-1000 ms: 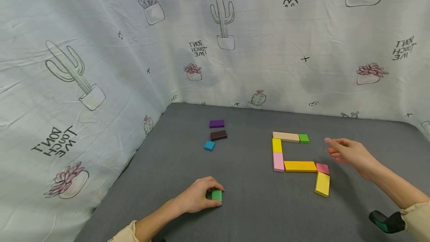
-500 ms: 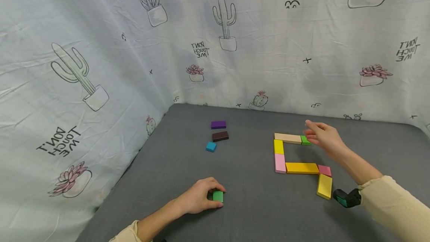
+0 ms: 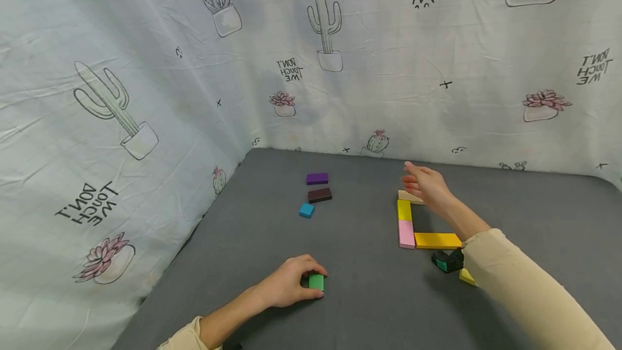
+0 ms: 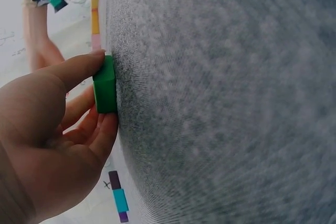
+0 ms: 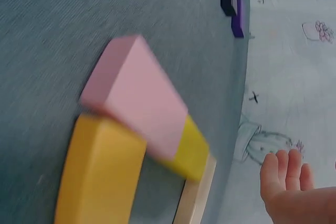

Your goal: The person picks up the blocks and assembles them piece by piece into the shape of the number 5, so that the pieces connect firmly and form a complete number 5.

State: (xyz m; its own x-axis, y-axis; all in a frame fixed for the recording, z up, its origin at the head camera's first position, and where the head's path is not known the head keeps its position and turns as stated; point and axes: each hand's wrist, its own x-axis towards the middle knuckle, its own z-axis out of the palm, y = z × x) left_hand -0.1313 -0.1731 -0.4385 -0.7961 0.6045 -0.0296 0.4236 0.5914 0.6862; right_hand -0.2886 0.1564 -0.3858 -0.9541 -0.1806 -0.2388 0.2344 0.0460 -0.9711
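My left hand [image 3: 286, 283] pinches a green block [image 3: 316, 282] between thumb and fingers on the grey cloth. The left wrist view shows the same green block [image 4: 105, 92], thumb on one end and fingers at the other. My right hand [image 3: 430, 188] hovers over the far end of a row of blocks, fingers loosely bent and holding nothing. Below it a beige block [image 3: 408, 196] is partly covered. A yellow block [image 3: 404, 210], a pink block [image 3: 406, 234] and an orange block [image 3: 437, 241] join on from it. The right arm hides the row's other blocks, except part of another yellow block [image 3: 466, 276].
Left of the row lie a purple block [image 3: 317, 179], a dark brown block [image 3: 319, 195] and a small blue block [image 3: 306, 210]. A white curtain [image 3: 389, 69] with cactus drawings hangs behind the table and along its left side. A black wrist strap [image 3: 448, 261] hangs at the right sleeve.
My right hand has swept leftward from beside the row to over its beige block, and its sleeve now covers the near right blocks. The left hand stays in place, still pinching the green block.
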